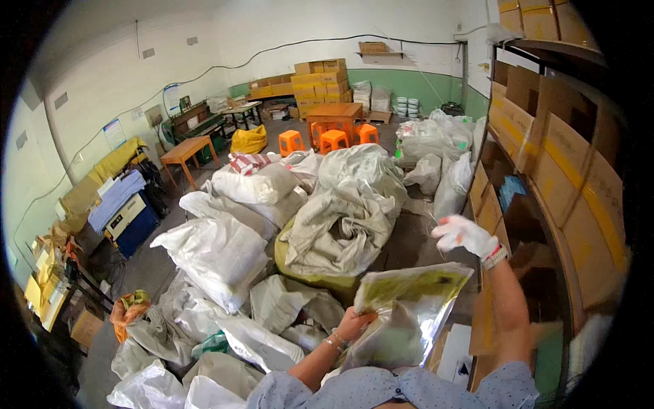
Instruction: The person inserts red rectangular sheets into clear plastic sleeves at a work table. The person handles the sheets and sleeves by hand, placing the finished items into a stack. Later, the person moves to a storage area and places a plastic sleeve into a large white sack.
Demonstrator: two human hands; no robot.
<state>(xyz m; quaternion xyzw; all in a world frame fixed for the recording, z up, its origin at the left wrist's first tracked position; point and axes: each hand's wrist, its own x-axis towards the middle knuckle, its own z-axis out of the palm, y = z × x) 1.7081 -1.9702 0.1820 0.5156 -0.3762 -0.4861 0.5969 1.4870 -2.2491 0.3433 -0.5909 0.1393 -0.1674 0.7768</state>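
Low in front of me, my left hand (pixel 353 324) grips the left edge of a flat stack of shiny plastic bags (pixel 402 307), clear with a yellow-green band along the top. The fingers are closed on the stack, partly hidden behind it. My right hand (pixel 464 236), in a white glove, is raised to the right, apart from the bags. Its fingers are spread, slightly blurred, and hold nothing that I can see. Beyond the bags stands a large open woven sack (pixel 337 238), its greyish mouth folded down around a dark opening.
Full white sacks (pixel 216 255) crowd the floor ahead and left. Shelving with cardboard boxes (pixel 545 150) rises close on the right. Farther off are orange stools (pixel 334 140), a wooden table (pixel 334 111), stacked cartons (pixel 319 85) and, at left, a blue machine (pixel 131 221).
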